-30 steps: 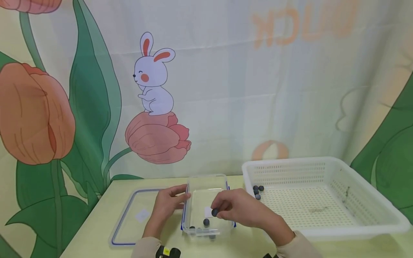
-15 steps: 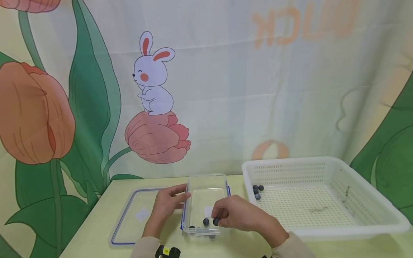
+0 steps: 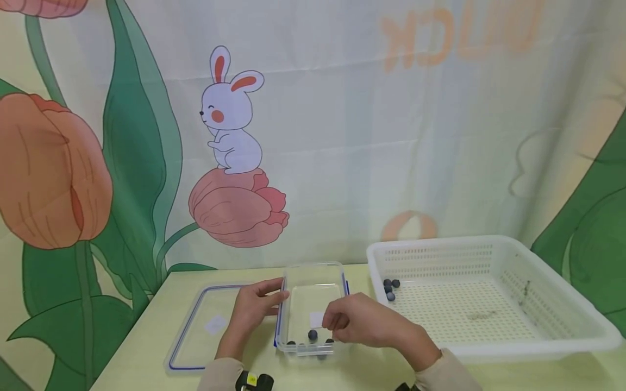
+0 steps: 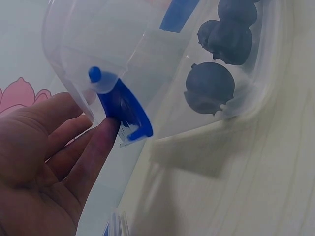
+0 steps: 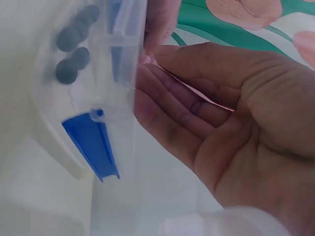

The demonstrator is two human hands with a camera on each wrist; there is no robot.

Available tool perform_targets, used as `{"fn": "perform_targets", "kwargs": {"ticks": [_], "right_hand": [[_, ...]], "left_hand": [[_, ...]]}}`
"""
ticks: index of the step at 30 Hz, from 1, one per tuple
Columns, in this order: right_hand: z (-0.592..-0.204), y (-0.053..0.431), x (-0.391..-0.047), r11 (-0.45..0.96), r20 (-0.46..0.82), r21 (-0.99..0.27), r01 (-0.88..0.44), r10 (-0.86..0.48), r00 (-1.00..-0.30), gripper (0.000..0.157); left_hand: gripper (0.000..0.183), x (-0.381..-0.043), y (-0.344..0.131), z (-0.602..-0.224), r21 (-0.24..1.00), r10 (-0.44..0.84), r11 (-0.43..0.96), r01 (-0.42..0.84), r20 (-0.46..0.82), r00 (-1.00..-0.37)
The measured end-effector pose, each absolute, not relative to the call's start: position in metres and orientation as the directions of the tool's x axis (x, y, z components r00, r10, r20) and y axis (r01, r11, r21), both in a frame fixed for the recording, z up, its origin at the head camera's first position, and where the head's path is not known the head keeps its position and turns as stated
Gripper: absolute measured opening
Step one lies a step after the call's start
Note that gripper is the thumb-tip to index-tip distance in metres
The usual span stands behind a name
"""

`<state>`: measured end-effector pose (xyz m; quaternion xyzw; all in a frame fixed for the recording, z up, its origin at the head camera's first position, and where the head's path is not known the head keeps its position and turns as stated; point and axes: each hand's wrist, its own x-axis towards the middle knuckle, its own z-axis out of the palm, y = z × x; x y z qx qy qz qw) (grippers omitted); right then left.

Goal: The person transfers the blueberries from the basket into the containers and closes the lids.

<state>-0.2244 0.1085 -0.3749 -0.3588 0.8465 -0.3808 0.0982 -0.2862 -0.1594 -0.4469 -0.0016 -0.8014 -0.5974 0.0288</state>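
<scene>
A clear plastic food box (image 3: 314, 274) with blue latches stands on the table, several blueberries (image 3: 312, 335) gathered at its near end. My left hand (image 3: 254, 312) grips its left side; in the left wrist view a fingertip presses by the hanging blue latch (image 4: 125, 108), close to a blueberry (image 4: 210, 88) behind the clear wall. Over the box's near right part is my right hand (image 3: 364, 320), fingers loosely bent with nothing between them. The right wrist view shows this hand's fingertips at the rim, blueberries (image 5: 66, 71) low inside the box.
Left of the box lies its clear lid (image 3: 200, 347) with a blue seal. A large white perforated basket (image 3: 440, 247) stands on the right, several blueberries (image 3: 389, 296) in its left corner. A printed curtain (image 3: 318, 136) hangs behind the table.
My right hand lowered a blueberry into the near right of the box and let it go; it now lies there below the fingers. My left hand has kept its hold on the box.
</scene>
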Motion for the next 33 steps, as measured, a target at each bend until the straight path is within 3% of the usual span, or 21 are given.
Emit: {"fn": "perform_targets", "kwargs": {"ticks": [6, 22, 33], "right_hand": [[-0.362, 0.121, -0.225, 0.461, 0.103, -0.735, -0.498, -0.649, -0.754, 0.015], [-0.309, 0.173, -0.218, 0.429, 0.287, -0.720, -0.545, -0.531, -0.797, 0.016], [-0.284, 0.204, -0.252, 0.523, 0.227, -0.656, -0.544, -0.550, -0.804, 0.015]], "left_hand": [[0.042, -0.286, -0.159, -0.445, 0.957, -0.037, 0.289, 0.032, 0.045, -0.998], [0.041, -0.287, -0.159, -0.448, 0.959, -0.039, 0.281, 0.037, 0.050, -0.998], [0.041, -0.289, -0.158, -0.448, 0.963, -0.037, 0.267, 0.039, 0.051, -0.998]]}}
